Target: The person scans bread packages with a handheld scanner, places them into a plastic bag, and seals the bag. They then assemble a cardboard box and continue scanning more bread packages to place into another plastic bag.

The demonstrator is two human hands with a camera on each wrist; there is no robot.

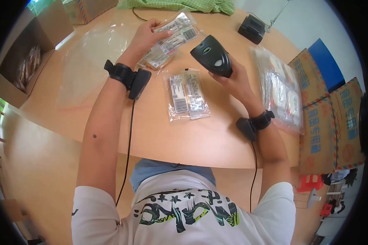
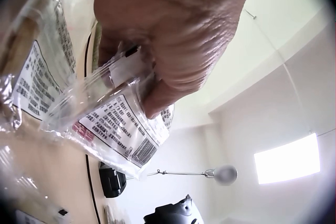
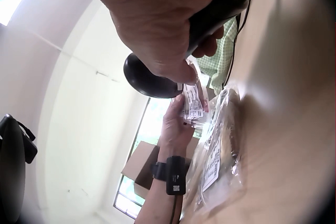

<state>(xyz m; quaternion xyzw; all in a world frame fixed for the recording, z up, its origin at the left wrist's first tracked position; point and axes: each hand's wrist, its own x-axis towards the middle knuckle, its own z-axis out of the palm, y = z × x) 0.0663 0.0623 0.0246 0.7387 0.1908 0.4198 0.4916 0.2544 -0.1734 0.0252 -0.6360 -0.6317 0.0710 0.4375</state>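
My left hand (image 1: 145,38) pinches a clear plastic packet (image 1: 183,32) with a printed label and barcode, thumb on its face. It is raised toward the back of the table, and its barcode (image 2: 143,151) shows in the left wrist view. My right hand (image 1: 238,81) grips a black barcode scanner (image 1: 212,53) by its handle, the head angled toward the held packet. Below the left hand lies another labelled packet (image 1: 154,61), partly covered. Between my forearms, two more labelled packets (image 1: 188,98) lie side by side on the table (image 1: 216,143).
An open carton (image 1: 49,55) with several packets stands at the left, beside a large clear plastic bag (image 1: 86,61). To the right are a stack of bagged goods (image 1: 278,90) and cardboard boxes (image 1: 317,134). A black stand (image 1: 252,29) and green checked cloth (image 1: 200,5) sit at the back.
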